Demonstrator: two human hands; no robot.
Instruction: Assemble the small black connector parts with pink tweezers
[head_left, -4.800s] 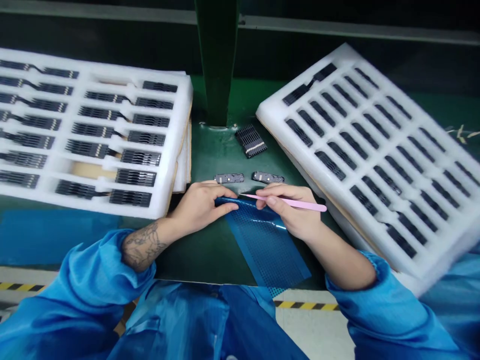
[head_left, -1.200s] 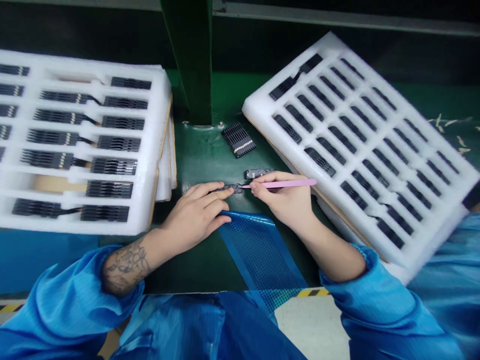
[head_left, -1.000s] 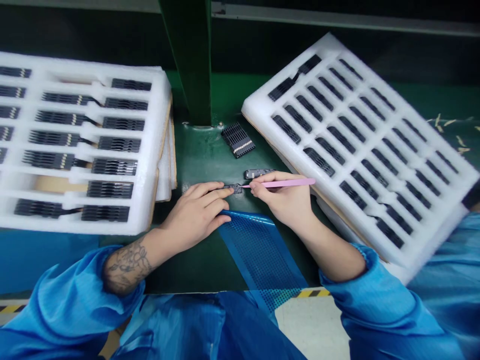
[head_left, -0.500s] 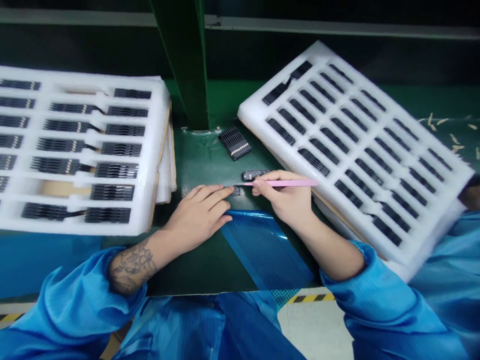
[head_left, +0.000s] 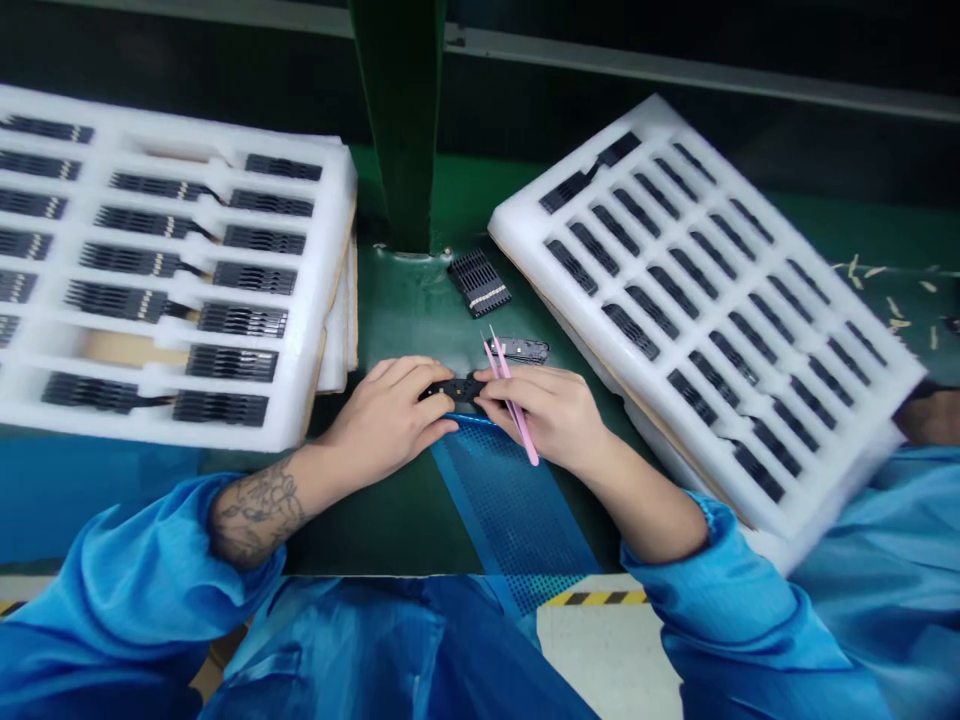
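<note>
A small, narrow black part, apparently plastic, is held between my two hands low over the green bench. The fingers of my left hand are closed on its left end. At the other end, the thumb and fingertips of my right hand grip it. Pink tweezers are also tucked in my right hand, with their tips pointing up and away and spread apart. Just behind my right fingers, another dark slim part lies on the bench. Farther back rests a bundle of black strips with a pale band.
White foam trays filled with black parts stand stacked at left and at right, angled. A blue perforated sheet hangs over the front edge. A green post rises behind. Another person's blue sleeve shows at right.
My right hand has turned the tweezers from lying level toward the left to pointing away, and its fingers now grip the black part. The part has been raised into view between both hands.
</note>
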